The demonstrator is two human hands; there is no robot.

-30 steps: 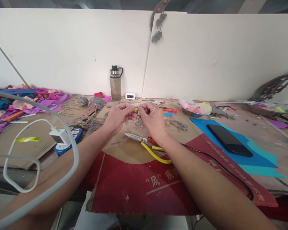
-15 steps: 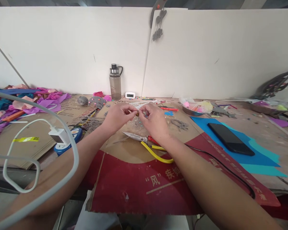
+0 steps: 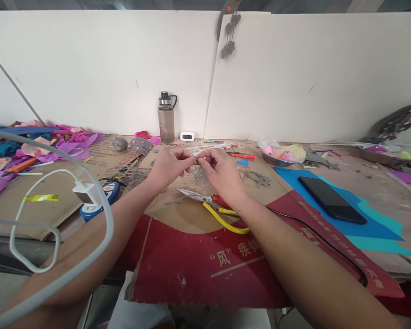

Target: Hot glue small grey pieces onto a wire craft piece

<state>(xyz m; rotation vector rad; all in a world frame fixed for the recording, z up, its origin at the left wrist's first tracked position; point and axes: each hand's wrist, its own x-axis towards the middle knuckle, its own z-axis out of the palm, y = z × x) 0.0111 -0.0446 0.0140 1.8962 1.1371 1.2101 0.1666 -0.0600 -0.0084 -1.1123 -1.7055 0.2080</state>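
My left hand [image 3: 171,167] and my right hand [image 3: 221,172] meet fingertip to fingertip over the middle of the cardboard sheet [image 3: 178,219]. Both are closed in a pinch. A tiny yellowish bit [image 3: 196,161] shows between the fingertips, too small to name. Just below my right hand lie scissors [image 3: 226,224] with yellow handles, blades pointing left, and a red-handled tool [image 3: 219,200] partly hidden by that hand. Small clear and coloured bits [image 3: 197,176] are scattered under the fingers. Coiled grey cord [image 3: 258,178] lies to the right of my right hand.
A bottle [image 3: 166,119] and a small digital clock [image 3: 187,136] stand at the back by the white board. A phone [image 3: 332,199] rests on blue sheets [image 3: 373,228] at right. Coloured scraps [image 3: 37,146] pile up at left. A white cable [image 3: 108,214] loops across the left foreground.
The view has shifted slightly, so everything sits a little further right. My hands stay together in a pinch, with the fingertips slightly changed and a yellowish bit now showing between them.
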